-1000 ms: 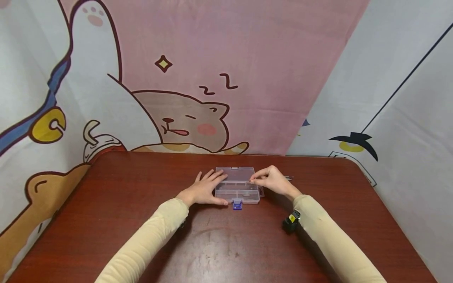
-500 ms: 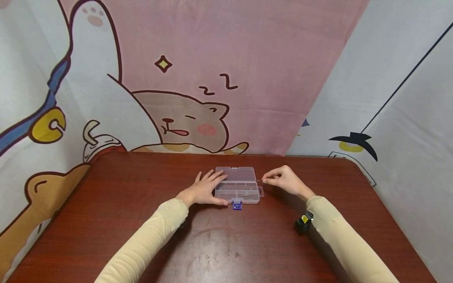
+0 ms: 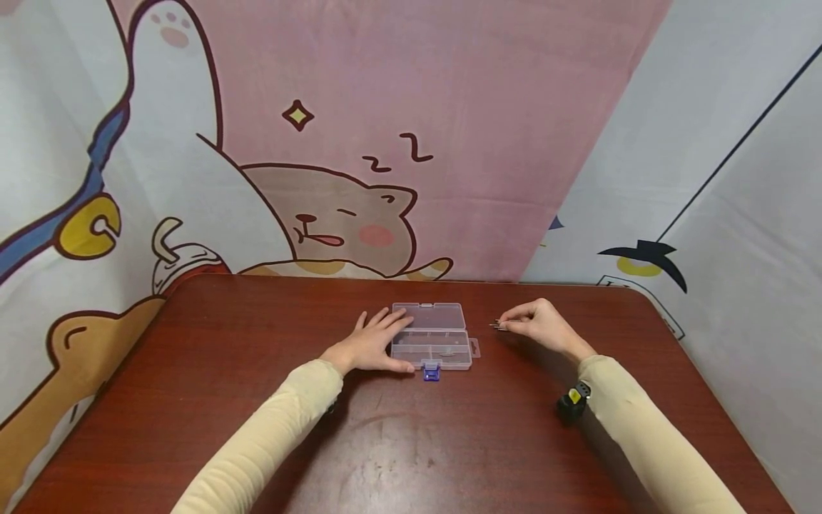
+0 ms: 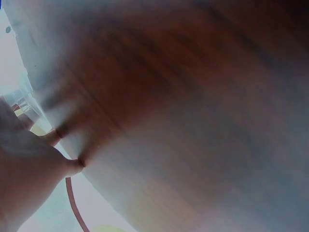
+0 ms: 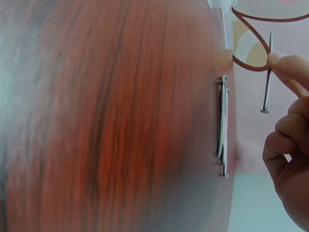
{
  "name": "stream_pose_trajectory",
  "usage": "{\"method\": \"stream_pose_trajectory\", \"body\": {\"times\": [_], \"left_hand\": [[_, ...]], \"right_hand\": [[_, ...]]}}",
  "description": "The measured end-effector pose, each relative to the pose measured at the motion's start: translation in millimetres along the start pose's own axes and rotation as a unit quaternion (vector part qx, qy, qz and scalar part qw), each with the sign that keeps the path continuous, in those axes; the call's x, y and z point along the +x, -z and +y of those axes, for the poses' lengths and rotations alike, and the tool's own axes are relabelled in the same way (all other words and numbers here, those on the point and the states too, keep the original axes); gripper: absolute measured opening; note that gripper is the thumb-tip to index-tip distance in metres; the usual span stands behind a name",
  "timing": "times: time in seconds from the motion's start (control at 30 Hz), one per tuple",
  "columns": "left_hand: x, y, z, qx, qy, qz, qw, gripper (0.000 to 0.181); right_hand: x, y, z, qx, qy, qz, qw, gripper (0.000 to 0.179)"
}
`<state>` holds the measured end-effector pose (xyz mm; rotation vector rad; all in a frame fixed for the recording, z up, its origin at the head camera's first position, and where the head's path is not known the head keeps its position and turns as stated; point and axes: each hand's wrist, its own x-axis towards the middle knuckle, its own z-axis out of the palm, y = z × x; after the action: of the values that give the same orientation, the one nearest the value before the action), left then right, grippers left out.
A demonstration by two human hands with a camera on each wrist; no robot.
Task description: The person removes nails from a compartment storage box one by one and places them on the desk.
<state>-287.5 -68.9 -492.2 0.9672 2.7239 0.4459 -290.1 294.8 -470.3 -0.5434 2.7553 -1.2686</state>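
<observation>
My right hand (image 3: 544, 327) pinches a single nail (image 5: 267, 89) between thumb and fingertip. Its flat head points down and its tip up in the right wrist view. Beside it, several more nails (image 5: 222, 123) lie in a small bundle on the table. A clear plastic box (image 3: 399, 358) stands with its lid (image 3: 437, 318) folded back and a blue latch (image 3: 431, 373) at the front. Some small metal pieces (image 3: 446, 354) lie in its front right compartment. Spread out, my left hand (image 3: 369, 348) rests along the left side of the box, fingers over the lid's edge.
The brown wooden table (image 3: 398, 457) runs back to a printed cloth (image 3: 488, 143) with cartoon animals. A hanging tab (image 3: 474, 348) sticks out from the box's right side. A black camera (image 3: 573, 404) is strapped to my right wrist.
My right hand has moved rightward from over the box to the nail bundle, carrying the nail. The left hand and the box stay in place.
</observation>
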Motion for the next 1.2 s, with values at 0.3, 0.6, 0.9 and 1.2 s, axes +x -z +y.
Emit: {"method": "stream_pose_trajectory", "body": {"times": [0.3, 0.6, 0.9, 1.2], "left_hand": [[-0.3, 0.6, 0.9, -0.004, -0.002, 0.0, 1.0, 0.099], [-0.9, 1.3, 1.0, -0.006, -0.003, 0.0, 1.0, 0.099], [-2.3, 3.5, 2.5, -0.008, 0.0, 0.002, 1.0, 0.098], [-1.8, 2.0, 3.2, -0.002, -0.004, 0.009, 1.0, 0.098]], "right_hand": [[-3.9, 10, 14, -0.024, -0.015, -0.008, 0.9996, 0.009], [-5.3, 17, 29, -0.036, -0.038, -0.019, 0.9984, 0.008], [-5.6, 19, 35, -0.062, -0.029, -0.041, 0.9968, 0.006], [-3.7, 17, 38, -0.096, 0.002, -0.035, 0.9948, 0.004]]}}
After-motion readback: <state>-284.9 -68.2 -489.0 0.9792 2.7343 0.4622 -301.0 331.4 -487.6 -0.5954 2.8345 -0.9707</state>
